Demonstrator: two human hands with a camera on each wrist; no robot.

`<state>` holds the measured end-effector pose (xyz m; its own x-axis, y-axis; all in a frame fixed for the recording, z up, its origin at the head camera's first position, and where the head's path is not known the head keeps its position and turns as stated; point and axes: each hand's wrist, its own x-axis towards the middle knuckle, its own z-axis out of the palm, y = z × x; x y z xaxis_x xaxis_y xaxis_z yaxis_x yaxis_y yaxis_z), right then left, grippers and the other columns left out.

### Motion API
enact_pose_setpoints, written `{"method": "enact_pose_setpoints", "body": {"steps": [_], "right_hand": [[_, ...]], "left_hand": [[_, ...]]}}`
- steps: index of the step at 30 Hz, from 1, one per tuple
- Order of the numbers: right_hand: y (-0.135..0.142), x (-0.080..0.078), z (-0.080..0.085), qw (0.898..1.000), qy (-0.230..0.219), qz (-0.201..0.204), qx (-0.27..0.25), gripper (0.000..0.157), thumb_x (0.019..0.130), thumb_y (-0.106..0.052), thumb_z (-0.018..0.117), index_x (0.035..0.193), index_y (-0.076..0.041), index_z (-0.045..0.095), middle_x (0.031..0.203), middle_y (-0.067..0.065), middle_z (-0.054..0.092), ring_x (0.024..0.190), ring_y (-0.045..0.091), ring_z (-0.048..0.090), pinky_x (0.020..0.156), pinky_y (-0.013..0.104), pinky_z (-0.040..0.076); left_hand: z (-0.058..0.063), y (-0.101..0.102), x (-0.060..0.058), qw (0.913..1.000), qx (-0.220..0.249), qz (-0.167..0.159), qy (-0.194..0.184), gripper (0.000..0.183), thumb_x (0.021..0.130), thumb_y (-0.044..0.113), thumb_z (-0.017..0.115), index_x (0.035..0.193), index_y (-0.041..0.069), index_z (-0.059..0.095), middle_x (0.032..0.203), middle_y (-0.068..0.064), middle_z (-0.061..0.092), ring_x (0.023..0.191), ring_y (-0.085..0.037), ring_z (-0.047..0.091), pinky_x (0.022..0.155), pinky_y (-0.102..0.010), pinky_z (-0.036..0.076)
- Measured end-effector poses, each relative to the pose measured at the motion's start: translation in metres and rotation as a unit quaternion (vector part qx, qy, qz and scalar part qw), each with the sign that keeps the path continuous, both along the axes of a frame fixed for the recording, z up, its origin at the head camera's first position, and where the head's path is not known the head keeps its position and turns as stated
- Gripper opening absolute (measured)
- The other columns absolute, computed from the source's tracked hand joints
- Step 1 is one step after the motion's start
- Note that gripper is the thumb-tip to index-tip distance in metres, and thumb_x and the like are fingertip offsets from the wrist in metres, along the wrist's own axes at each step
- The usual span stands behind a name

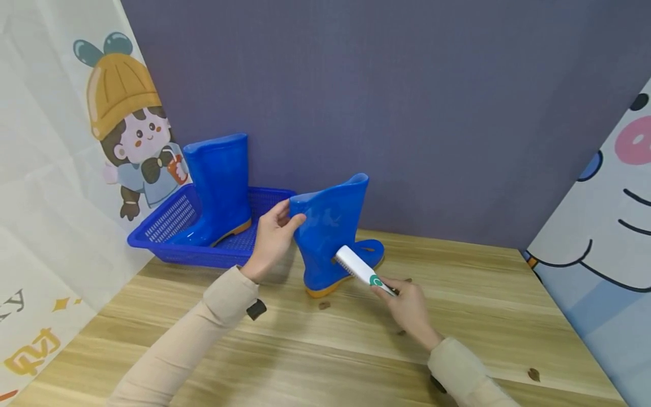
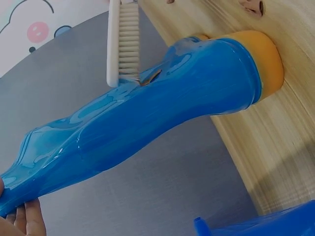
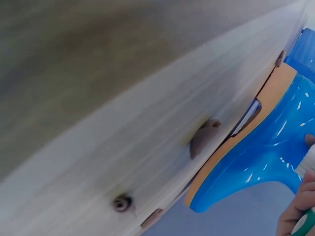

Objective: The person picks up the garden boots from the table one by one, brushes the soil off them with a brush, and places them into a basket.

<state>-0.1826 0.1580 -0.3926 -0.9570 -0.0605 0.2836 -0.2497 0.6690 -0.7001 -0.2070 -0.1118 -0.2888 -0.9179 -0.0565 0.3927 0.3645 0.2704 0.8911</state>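
Observation:
A blue rain boot (image 1: 325, 243) with an orange sole stands tilted on the wooden table. My left hand (image 1: 272, 237) pinches its top rim, thumb on the near side. The handle of a white brush with a green mark (image 1: 358, 265) is held in my right hand (image 1: 407, 308). In the left wrist view the pale bristles (image 2: 129, 42) touch the boot around the ankle, beside a small brown leaf-like scrap (image 2: 151, 77). Only a few fingers of the right hand (image 3: 298, 209) appear at the right wrist view's edge.
A blue plastic basket (image 1: 188, 259) stands at the left with another blue boot (image 1: 221, 181) upright in it. Dry brown scraps, such as one leaf-like bit (image 1: 533, 375), lie scattered over the table (image 1: 483, 316). A grey partition (image 1: 432, 113) rises behind.

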Motion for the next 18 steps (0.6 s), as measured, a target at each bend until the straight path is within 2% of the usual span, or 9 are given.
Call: {"method": "enact_pose_setpoints", "body": {"steps": [6,13,18], "right_hand": [[-0.004,-0.001,0.0,1.0,-0.012,0.009,0.004,0.031,0.079,-0.023,0.072,0.105,-0.008,0.07,0.093,0.013,0.07,0.04,0.006,0.033,0.036,0.022,0.032],[0.003,0.0,-0.004,1.0,-0.017,0.008,0.004,0.03,0.077,-0.02,0.074,0.104,-0.006,0.07,0.089,0.014,0.07,0.039,0.005,0.032,0.037,0.021,0.033],[0.007,0.003,-0.006,1.0,-0.006,0.008,0.027,0.03,0.075,-0.018,0.075,0.102,-0.003,0.07,0.093,0.016,0.07,0.042,0.006,0.038,0.039,0.02,0.035]], "left_hand": [[-0.001,0.0,0.0,0.9999,0.0,0.001,0.015,0.045,0.091,0.02,0.058,0.133,0.007,0.046,0.124,-0.013,0.058,0.107,-0.023,0.06,0.088,-0.039,0.051],[-0.001,0.001,-0.001,0.9998,0.001,0.002,0.017,0.044,0.091,0.019,0.058,0.132,0.007,0.048,0.122,-0.012,0.059,0.106,-0.023,0.061,0.087,-0.037,0.051],[-0.001,0.001,-0.001,0.9999,0.005,-0.001,0.012,0.045,0.091,0.019,0.058,0.132,0.007,0.047,0.124,-0.013,0.058,0.107,-0.023,0.06,0.088,-0.038,0.051]]}}
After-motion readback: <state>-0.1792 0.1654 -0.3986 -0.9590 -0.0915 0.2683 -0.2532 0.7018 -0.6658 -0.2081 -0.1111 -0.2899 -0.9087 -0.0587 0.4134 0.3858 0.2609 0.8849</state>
